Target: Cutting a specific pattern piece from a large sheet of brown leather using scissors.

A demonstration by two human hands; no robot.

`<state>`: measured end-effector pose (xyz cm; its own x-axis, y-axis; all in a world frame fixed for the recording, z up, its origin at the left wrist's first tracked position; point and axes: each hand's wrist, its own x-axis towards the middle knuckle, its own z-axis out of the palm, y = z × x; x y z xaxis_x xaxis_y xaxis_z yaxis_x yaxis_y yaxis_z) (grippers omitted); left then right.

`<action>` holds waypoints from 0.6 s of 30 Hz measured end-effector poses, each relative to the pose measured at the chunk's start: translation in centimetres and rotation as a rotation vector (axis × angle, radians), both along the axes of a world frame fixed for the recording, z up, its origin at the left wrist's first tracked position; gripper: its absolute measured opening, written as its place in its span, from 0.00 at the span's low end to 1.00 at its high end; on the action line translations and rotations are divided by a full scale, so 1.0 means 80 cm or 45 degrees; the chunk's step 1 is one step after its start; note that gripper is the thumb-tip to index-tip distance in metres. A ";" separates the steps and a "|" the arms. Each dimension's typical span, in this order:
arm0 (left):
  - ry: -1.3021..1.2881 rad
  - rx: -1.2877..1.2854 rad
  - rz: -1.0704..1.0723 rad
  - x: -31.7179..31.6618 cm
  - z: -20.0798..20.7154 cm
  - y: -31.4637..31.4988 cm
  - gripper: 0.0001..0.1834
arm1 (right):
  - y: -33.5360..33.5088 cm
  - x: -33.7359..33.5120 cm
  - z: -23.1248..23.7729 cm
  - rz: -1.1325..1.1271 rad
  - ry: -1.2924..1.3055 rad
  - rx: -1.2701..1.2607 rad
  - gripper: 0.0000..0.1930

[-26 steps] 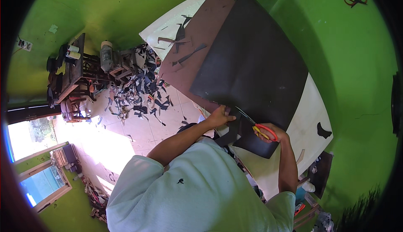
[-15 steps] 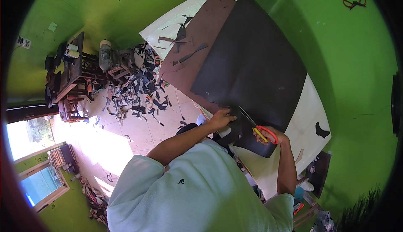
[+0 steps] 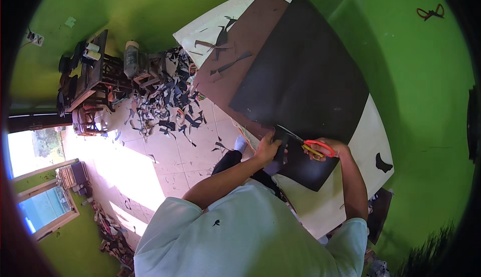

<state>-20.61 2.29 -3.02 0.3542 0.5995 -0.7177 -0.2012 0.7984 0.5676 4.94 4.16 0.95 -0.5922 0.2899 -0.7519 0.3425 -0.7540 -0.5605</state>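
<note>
1. While the red-and-yellow-handled metal scissors [image 3: 311,142] slant over the broad, smooth, dark sheet [image 3: 305,71] on the white-topped desk [image 3: 373,139], their blades point up-left, tips near the left hand [image 3: 268,147]
2. Nearer the handles, the right hand [image 3: 336,145] has its fingers curled round them
3. From here, the left fingers look pinched on a narrow dark flap [image 3: 283,140] at the sheet's near-left edge

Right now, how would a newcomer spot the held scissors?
Find the pale table, then the large dark sheet. Over its lower part, the right hand holds scissors. Red and yellow handles distinguish them from the red-looped item on the wall.
</note>
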 end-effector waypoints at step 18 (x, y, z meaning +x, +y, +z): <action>0.147 0.147 0.147 0.007 -0.004 -0.029 0.12 | 0.079 -0.003 0.014 0.367 -0.264 -0.066 0.09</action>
